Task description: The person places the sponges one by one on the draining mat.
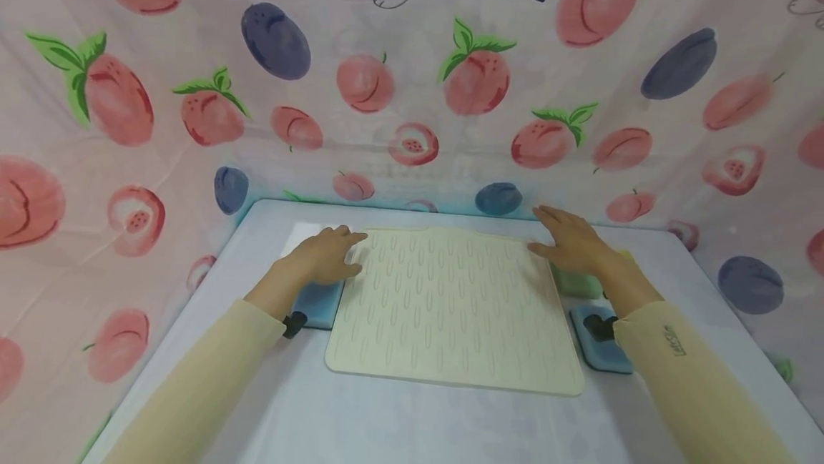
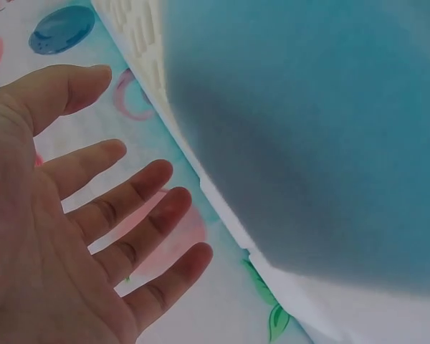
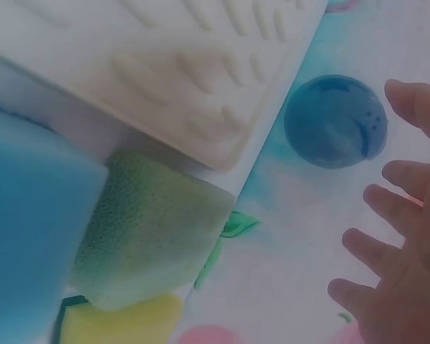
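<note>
Resting flat with fingers spread, left hand (image 1: 325, 257) and right hand (image 1: 569, 242), on cream mat's (image 1: 450, 307) far corners.

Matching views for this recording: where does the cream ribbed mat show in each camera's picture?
Head: the cream ribbed mat lies mid-table, between the left hand and the right hand.
Left wrist: only a ribbed edge at top centre, above a blurred blue sponge.
Right wrist: upper left, a corner above the green sponge.
Shared landmark: the mat's raised ribs, plus the fruit-print cloth behind it.
</note>
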Demonstrator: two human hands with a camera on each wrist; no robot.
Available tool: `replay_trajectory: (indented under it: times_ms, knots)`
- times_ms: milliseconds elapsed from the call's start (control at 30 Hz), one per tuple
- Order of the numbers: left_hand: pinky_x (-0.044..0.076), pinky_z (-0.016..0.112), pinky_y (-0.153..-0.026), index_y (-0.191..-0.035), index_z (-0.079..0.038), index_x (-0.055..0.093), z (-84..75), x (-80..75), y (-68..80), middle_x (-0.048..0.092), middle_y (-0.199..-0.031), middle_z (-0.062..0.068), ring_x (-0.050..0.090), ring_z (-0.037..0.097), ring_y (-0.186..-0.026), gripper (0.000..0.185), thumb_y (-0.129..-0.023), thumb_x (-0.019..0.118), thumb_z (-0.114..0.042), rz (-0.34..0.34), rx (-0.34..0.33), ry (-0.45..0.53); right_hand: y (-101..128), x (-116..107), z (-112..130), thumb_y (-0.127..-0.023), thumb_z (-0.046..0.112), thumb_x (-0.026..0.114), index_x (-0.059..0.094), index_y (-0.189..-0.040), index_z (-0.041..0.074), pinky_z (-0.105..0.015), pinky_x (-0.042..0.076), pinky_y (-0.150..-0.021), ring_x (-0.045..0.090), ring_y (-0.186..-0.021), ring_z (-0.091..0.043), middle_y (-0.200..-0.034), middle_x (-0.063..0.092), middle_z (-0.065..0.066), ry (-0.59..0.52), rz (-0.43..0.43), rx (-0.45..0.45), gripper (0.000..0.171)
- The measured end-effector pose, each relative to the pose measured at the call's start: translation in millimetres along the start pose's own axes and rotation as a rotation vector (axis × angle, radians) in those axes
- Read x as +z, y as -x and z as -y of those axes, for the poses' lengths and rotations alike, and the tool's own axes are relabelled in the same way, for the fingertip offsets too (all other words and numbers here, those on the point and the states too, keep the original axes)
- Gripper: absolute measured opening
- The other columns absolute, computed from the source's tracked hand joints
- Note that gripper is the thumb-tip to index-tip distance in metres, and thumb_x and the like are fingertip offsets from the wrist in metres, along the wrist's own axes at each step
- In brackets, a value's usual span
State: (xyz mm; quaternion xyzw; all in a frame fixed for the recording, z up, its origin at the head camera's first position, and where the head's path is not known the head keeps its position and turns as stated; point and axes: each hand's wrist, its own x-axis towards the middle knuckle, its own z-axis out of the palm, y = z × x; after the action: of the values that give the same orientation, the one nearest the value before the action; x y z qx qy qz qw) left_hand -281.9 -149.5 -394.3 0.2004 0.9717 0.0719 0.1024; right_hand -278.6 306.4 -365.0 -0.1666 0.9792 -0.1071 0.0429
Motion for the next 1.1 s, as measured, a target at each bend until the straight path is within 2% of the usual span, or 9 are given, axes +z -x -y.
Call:
replay_trajectory:
  times_ms: [333, 633, 933, 1100]
  knots:
    - [0.046, 0.058, -0.111, -0.157, -0.015, 0.047, 0.5, 10.4, 7.7, 0.053, -0.149, 0.017, 0.055, 0.037, -0.131, 0.066, -0.098, 0.069, -0.035, 0.03, -0.004, 0.031, 3, 0, -6, -0.103, 0.035, 0.063, 0.023, -0.162, -0.003, -0.071, 0.016, -0.121, 0.02, -0.151, -0.055, -0.166, 0.022, -0.031, 0.0, 0.028, 0.003, 0.081]
    - [0.046, 0.054, -0.111, -0.156, -0.015, 0.048, -2.8, 15.3, 12.3, 0.054, -0.147, 0.017, 0.058, 0.034, -0.127, 0.069, -0.095, 0.074, -0.033, 0.03, -0.013, 0.073, 10, -1, -15, -0.095, 0.029, 0.073, 0.026, -0.161, -0.003, -0.074, 0.019, -0.119, 0.02, -0.149, -0.059, -0.165, 0.021, -0.034, -0.029, 0.086, 0.041, 0.088]
    - [0.043, 0.055, -0.115, -0.155, -0.015, 0.049, -6.1, 18.7, 17.0, 0.052, -0.151, 0.017, 0.055, 0.036, -0.134, 0.07, -0.093, 0.075, -0.034, 0.041, -0.042, 0.092, 11, 2, -30, -0.089, 0.027, 0.08, 0.028, -0.159, -0.006, -0.076, 0.022, -0.116, 0.023, -0.146, -0.061, -0.161, 0.024, -0.037, -0.059, 0.135, 0.027, 0.094]
    - [0.042, 0.056, -0.116, -0.156, -0.014, 0.048, -9.2, 18.3, 21.0, 0.049, -0.155, 0.019, 0.052, 0.038, -0.14, 0.071, -0.093, 0.075, -0.033, 0.063, -0.059, 0.107, 12, 5, -38, -0.087, 0.024, 0.08, 0.029, -0.16, -0.004, -0.078, 0.022, -0.114, 0.024, -0.145, -0.06, -0.162, 0.024, -0.035, -0.061, 0.159, 0.061, 0.093]
